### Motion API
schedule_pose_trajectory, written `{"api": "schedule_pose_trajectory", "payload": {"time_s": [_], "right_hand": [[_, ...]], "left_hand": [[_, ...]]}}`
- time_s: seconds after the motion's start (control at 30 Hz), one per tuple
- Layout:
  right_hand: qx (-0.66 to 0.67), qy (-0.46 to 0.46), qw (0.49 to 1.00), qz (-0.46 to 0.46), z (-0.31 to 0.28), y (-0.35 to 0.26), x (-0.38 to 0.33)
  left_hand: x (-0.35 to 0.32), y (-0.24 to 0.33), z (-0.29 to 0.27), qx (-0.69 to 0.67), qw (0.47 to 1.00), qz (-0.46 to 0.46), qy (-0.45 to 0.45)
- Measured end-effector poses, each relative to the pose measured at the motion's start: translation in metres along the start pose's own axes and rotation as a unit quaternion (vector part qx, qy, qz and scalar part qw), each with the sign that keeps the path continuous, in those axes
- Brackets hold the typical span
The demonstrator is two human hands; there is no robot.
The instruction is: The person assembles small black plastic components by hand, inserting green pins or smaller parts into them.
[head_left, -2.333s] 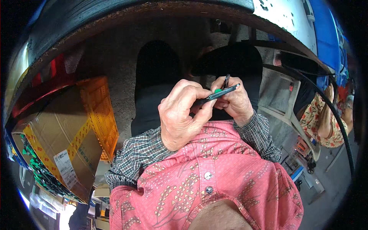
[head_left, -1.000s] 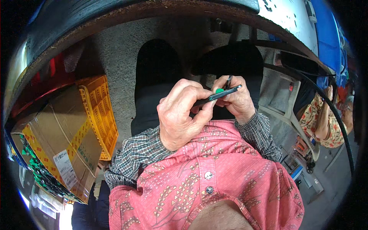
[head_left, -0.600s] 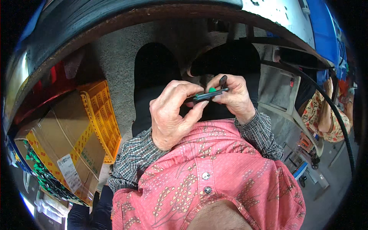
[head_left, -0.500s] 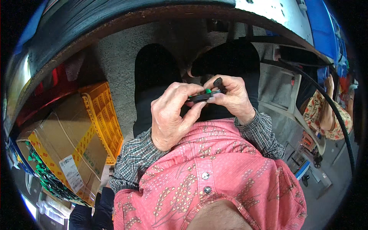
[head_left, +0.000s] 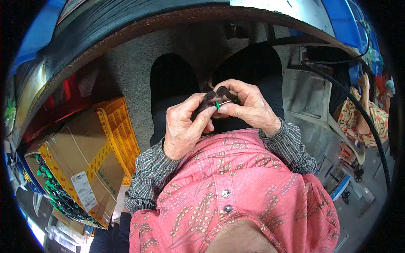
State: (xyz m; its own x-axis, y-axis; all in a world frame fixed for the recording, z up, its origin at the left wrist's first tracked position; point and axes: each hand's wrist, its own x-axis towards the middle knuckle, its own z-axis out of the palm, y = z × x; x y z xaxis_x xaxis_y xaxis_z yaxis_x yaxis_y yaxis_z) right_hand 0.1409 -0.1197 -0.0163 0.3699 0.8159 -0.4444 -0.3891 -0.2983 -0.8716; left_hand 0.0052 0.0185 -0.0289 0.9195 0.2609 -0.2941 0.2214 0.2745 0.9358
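Above my lap, my left hand (head_left: 184, 123) and my right hand (head_left: 253, 106) meet fingertip to fingertip, both closed. A slim black part with a rounded end (head_left: 206, 100) is pinched in the left one. My right fingers grip a second black part with a rounded end (head_left: 224, 92). Between the thumbs shows a small green piece (head_left: 217, 105), with a thin metal rod (head_left: 226, 103) running from it toward the right hand. Fingers hide much of these parts, so I cannot tell how they join.
An open cardboard box (head_left: 80, 152) full of black and green pieces (head_left: 63, 198) stands at my left, beside a yellow plastic crate (head_left: 120, 130). A worktop edge (head_left: 139, 31) curves ahead. At right are a black cable (head_left: 367, 114), a grey frame (head_left: 310, 101) and another person's arm (head_left: 363, 105).
The black parts, earlier lying together as one piece, now spread apart and tilt upward. The metal rod has come into sight between them. My hands have stayed nearly in place.
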Motion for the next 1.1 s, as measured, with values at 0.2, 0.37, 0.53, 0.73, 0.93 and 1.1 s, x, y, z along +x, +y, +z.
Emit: {"api": "schedule_pose_trajectory", "payload": {"time_s": [0.2, 0.37, 0.53, 0.73, 0.93, 1.1], "right_hand": [[-0.026, 0.0, 0.999, 0.02, -0.007, -0.001, -0.006], [-0.18, 0.026, 0.972, -0.149, -0.002, -0.003, -0.007], [-0.374, 0.059, 0.896, -0.232, -0.003, -0.01, -0.014], [-0.258, 0.043, 0.955, -0.143, 0.005, -0.016, -0.024], [-0.061, 0.006, 0.995, -0.073, 0.001, -0.014, -0.029], [0.038, -0.017, 0.999, -0.024, -0.001, -0.022, -0.032]], "left_hand": [[-0.006, 0.001, -0.003, -0.066, 0.997, -0.028, 0.024], [-0.011, 0.003, 0.0, -0.035, 0.998, 0.015, 0.042], [-0.017, 0.005, 0.003, -0.005, 0.999, 0.021, 0.049], [-0.023, 0.007, 0.007, 0.008, 0.996, 0.055, 0.065], [-0.03, 0.01, 0.008, 0.027, 0.994, 0.065, 0.081], [-0.036, 0.016, 0.01, 0.07, 0.99, 0.096, 0.08]]}}
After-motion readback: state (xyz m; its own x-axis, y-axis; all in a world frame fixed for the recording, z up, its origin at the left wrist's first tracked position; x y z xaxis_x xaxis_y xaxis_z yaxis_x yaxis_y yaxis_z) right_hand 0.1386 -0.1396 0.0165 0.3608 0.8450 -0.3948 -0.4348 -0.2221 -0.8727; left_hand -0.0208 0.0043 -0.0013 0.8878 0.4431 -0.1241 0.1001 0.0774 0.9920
